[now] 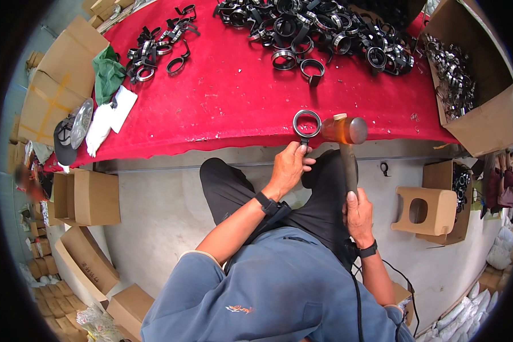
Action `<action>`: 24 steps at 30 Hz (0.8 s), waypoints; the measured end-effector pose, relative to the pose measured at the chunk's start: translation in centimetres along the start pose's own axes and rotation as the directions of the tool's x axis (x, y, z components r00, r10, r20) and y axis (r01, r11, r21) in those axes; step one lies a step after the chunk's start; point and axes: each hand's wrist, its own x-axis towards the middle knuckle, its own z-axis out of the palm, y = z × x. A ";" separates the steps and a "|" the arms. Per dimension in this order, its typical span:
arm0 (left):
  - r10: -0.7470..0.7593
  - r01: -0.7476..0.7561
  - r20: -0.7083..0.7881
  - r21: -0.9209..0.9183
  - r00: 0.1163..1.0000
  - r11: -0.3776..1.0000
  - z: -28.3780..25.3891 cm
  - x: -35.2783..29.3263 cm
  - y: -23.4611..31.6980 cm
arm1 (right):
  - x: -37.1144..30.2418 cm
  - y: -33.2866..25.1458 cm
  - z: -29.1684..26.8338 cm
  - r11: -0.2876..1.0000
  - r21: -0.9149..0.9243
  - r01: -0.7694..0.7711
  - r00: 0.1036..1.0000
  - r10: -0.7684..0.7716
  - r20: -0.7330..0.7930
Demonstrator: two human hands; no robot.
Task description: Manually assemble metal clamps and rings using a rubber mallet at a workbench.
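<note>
My left hand (pixel 290 168) is closed around the short black stem of a ring-shaped part (pixel 296 123). The ring, black with a silvery inner rim, points away from me at the front edge of the red-covered table. My right hand (pixel 358 216) grips the handle of a mallet (pixel 345 130) with an amber head and a grey end face. That head is just right of the ring, and I cannot tell whether they touch. Farther back on the table lie a large heap of similar black and silver rings (pixel 312 68) and a smaller group (pixel 145 73) to the left.
The red cloth (pixel 222 97) covers the table. An open carton (pixel 490 122) of shiny metal parts is at its right end; a green cloth (pixel 108 74) and dark cap (pixel 65 137) are at the left. A tan stool (pixel 404 208) and cardboard boxes (pixel 100 196) stand on the floor.
</note>
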 end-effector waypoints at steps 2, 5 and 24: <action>0.050 -0.047 -0.058 0.050 0.997 0.998 1.3 -0.1 0.3 | -0.1 0.8 0.4 0.991 -0.124 0.052 0.996 -0.061 -0.064; 0.017 -0.001 -0.142 0.114 0.990 0.993 2.3 -0.1 0.9 | 0.4 0.5 -0.1 0.986 -0.161 0.033 0.997 -0.044 -0.065; 0.150 -0.093 -0.259 0.221 0.954 0.971 2.5 0.6 1.5 | 1.5 -11.7 -2.1 0.876 -0.154 0.457 0.873 -0.475 -0.114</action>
